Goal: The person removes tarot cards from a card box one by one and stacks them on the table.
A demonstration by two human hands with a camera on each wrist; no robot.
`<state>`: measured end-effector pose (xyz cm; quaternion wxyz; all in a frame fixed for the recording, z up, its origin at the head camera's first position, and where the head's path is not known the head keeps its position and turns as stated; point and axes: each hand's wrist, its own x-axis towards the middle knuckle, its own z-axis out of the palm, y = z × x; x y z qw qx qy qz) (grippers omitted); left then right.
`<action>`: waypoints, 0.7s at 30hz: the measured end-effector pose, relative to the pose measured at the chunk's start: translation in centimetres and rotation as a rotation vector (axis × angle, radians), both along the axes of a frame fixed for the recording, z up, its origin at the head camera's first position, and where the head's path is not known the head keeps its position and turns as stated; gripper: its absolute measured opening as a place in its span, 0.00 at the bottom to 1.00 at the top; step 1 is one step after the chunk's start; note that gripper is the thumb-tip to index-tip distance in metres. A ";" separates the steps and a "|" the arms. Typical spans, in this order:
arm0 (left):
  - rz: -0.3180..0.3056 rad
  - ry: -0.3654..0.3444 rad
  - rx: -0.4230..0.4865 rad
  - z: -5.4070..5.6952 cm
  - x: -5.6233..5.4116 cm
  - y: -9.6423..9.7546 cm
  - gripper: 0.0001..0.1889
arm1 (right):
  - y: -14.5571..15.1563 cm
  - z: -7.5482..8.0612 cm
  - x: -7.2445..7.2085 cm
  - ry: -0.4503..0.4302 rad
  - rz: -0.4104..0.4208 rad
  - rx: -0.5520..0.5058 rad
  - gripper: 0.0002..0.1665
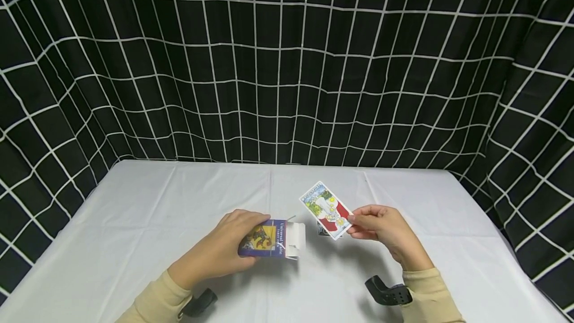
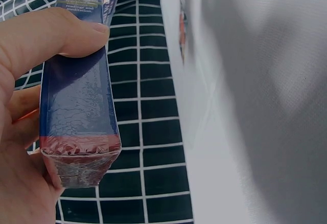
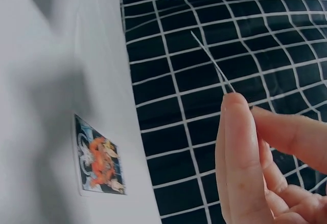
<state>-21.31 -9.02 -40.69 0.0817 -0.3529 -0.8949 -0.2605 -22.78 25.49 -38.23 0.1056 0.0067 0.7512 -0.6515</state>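
Observation:
My left hand [image 1: 224,243] grips a blue tarot card box [image 1: 262,237], its thumb along one narrow side. The box's white flap [image 1: 294,239] stands open toward the right. In the left wrist view, clear wrap covers the closed end of the box [image 2: 79,101]. My right hand [image 1: 385,228] pinches a tarot card [image 1: 326,209] between thumb and fingers, its picture facing up in the head view. Edge-on in the right wrist view, the card [image 3: 212,60] looks like a thin line. Below it, another picture card [image 3: 99,160] lies on the table, mostly hidden in the head view.
A white cloth covers the table [image 1: 148,208]. Black curtains with a white grid [image 1: 269,64] hang behind and at both sides. Each wrist bears a black strap with a camera mount [image 1: 387,290].

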 end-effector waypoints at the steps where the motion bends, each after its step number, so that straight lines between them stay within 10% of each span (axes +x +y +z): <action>1: 0.001 0.001 0.000 0.0 0.0 0.0 0.41 | -0.1 -0.1 0.0 -0.006 -0.008 -0.010 0.12; 21: 0.000 -0.010 0.004 0.2 0.1 0.0 0.41 | -1.0 -2.9 -1.0 -0.097 -0.092 -0.128 0.14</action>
